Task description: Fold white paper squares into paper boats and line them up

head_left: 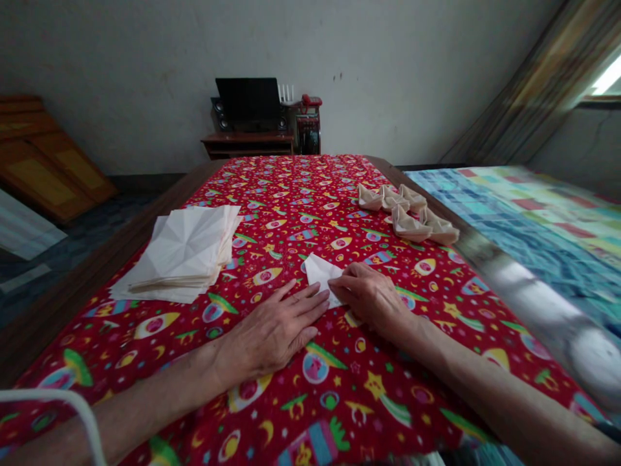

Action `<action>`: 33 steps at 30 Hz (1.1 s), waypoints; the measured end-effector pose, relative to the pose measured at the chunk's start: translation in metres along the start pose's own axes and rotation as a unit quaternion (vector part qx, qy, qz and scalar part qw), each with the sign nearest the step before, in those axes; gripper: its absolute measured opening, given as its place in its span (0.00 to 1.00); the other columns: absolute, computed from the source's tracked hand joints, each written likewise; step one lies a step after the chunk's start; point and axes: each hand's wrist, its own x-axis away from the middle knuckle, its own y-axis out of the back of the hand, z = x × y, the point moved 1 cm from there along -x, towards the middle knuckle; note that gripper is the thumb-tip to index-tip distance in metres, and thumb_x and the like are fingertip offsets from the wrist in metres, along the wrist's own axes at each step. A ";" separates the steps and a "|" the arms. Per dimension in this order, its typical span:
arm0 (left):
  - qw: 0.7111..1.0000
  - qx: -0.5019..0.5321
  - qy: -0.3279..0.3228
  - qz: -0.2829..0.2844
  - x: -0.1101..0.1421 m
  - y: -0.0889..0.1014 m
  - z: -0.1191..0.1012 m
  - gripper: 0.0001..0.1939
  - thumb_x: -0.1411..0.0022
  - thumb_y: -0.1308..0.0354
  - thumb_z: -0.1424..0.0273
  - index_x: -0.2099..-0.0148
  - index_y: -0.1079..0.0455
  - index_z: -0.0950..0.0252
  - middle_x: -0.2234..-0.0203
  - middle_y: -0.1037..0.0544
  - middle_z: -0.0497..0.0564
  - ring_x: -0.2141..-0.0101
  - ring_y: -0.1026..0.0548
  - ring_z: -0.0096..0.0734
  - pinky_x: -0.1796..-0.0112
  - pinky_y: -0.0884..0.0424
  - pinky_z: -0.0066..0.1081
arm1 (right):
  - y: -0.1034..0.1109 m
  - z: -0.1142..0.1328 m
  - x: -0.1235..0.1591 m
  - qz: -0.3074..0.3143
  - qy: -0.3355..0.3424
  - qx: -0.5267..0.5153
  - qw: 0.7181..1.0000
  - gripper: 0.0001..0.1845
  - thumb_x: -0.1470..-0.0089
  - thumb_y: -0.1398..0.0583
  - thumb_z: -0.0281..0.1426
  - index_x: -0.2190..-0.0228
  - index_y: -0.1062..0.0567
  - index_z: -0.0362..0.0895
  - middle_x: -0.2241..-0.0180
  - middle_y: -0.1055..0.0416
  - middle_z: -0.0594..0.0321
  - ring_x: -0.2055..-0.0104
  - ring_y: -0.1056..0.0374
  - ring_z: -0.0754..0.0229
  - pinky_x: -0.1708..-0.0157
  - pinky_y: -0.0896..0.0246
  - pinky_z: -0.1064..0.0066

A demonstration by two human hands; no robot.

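Observation:
A small folded piece of white paper (320,271) lies on the red patterned cloth (301,236) in front of me. My left hand (279,323) rests flat with fingers stretched out, its fingertips on the paper's left and lower edge. At the paper's right side, the fingers of my right hand (371,294) are bent and pinched together on it. Part of the paper is hidden beneath the right fingers. Left of my hands sits a stack of creased white paper sheets (187,246). Several folded paper boats (410,223) stand in two rows at the right.
The cloth covers a brown table (466,252). A bed with a checked cover (528,213) stands along its right side. Beyond the far end are a monitor (248,103) and speakers on a desk (247,144). A white cable (72,398) crosses above my left forearm.

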 end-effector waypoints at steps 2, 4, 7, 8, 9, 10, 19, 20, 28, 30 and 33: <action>1.000 0.001 0.004 -0.003 0.000 0.000 -0.001 0.23 0.31 0.57 0.68 0.36 0.48 0.63 0.38 0.41 0.52 0.37 0.47 0.34 0.39 0.51 0.42 | 0.005 0.002 0.008 -0.035 0.034 0.029 0.998 0.12 0.40 0.47 0.28 0.66 0.24 0.43 0.65 0.28 0.58 0.66 0.35 0.61 0.70 0.42 0.72; 1.000 0.003 0.005 -0.007 0.000 -0.001 -0.002 0.22 0.31 0.57 0.68 0.36 0.47 0.63 0.38 0.42 0.52 0.38 0.46 0.34 0.39 0.50 0.42 | 0.011 0.008 0.020 -0.082 0.080 0.060 0.992 0.15 0.39 0.50 0.26 0.57 0.26 0.40 0.55 0.28 0.52 0.55 0.34 0.55 0.58 0.38 0.64; 1.000 0.008 0.002 -0.014 0.001 -0.002 -0.002 0.22 0.31 0.57 0.67 0.37 0.46 0.63 0.39 0.40 0.51 0.38 0.46 0.34 0.39 0.50 0.42 | 0.013 0.024 0.041 -0.029 0.158 0.070 0.985 0.22 0.38 0.53 0.26 0.44 0.37 0.37 0.42 0.39 0.51 0.39 0.46 0.52 0.43 0.47 0.54; 1.000 0.009 0.004 -0.018 0.002 -0.003 -0.002 0.22 0.31 0.57 0.67 0.37 0.45 0.63 0.39 0.40 0.51 0.38 0.46 0.34 0.40 0.50 0.42 | 0.012 0.028 0.046 -0.014 0.150 0.069 0.986 0.24 0.37 0.52 0.31 0.42 0.40 0.36 0.40 0.43 0.51 0.38 0.49 0.52 0.41 0.49 0.53; 1.000 0.010 0.006 -0.021 0.002 -0.003 -0.002 0.22 0.31 0.57 0.67 0.37 0.45 0.63 0.39 0.40 0.51 0.38 0.46 0.34 0.40 0.50 0.42 | 0.012 0.031 0.051 0.010 0.147 0.065 0.987 0.27 0.37 0.51 0.35 0.40 0.43 0.36 0.39 0.46 0.51 0.37 0.51 0.52 0.41 0.49 0.53; 1.000 0.010 0.006 -0.023 0.002 -0.002 -0.002 0.22 0.31 0.57 0.67 0.37 0.46 0.63 0.39 0.40 0.52 0.38 0.46 0.34 0.39 0.50 0.42 | 0.011 0.033 0.054 0.033 0.146 0.064 0.987 0.29 0.37 0.51 0.37 0.39 0.45 0.36 0.38 0.48 0.51 0.36 0.51 0.52 0.40 0.49 0.54; 1.000 0.013 0.011 -0.008 0.003 -0.001 -0.001 0.22 0.31 0.58 0.67 0.37 0.46 0.61 0.38 0.43 0.49 0.38 0.46 0.32 0.40 0.51 0.40 | 0.020 0.021 0.065 0.024 0.124 0.073 0.989 0.25 0.38 0.50 0.34 0.42 0.39 0.36 0.42 0.40 0.50 0.39 0.45 0.52 0.42 0.44 0.55; 1.000 0.014 0.012 -0.008 0.004 -0.001 0.000 0.21 0.30 0.58 0.67 0.37 0.46 0.61 0.38 0.42 0.49 0.38 0.46 0.32 0.40 0.51 0.40 | 0.022 0.020 0.067 0.013 0.127 0.080 0.989 0.24 0.38 0.50 0.33 0.43 0.37 0.35 0.43 0.39 0.49 0.40 0.44 0.51 0.43 0.43 0.56; 0.998 0.029 -0.019 -0.060 -0.002 0.004 0.002 0.17 0.31 0.57 0.69 0.43 0.36 0.65 0.45 0.31 0.52 0.44 0.36 0.34 0.43 0.44 0.38 | 0.028 0.015 0.069 -0.021 0.108 0.102 0.989 0.17 0.39 0.51 0.28 0.51 0.30 0.38 0.51 0.29 0.51 0.49 0.34 0.52 0.48 0.41 0.57; 0.994 0.060 -0.029 -0.083 -0.014 0.006 0.008 0.14 0.32 0.55 0.70 0.52 0.30 0.66 0.53 0.26 0.52 0.51 0.30 0.33 0.48 0.37 0.33 | 0.025 0.011 0.058 -0.031 0.101 0.084 0.991 0.14 0.39 0.50 0.26 0.58 0.27 0.40 0.58 0.26 0.54 0.55 0.31 0.55 0.52 0.40 0.61; 0.989 0.123 -0.026 -0.078 -0.039 0.009 0.023 0.10 0.35 0.48 0.70 0.66 0.28 0.66 0.67 0.24 0.50 0.63 0.28 0.29 0.60 0.32 0.28 | 0.017 0.001 0.037 0.001 0.064 0.092 0.994 0.13 0.39 0.49 0.30 0.71 0.27 0.43 0.71 0.28 0.58 0.67 0.33 0.57 0.60 0.40 0.61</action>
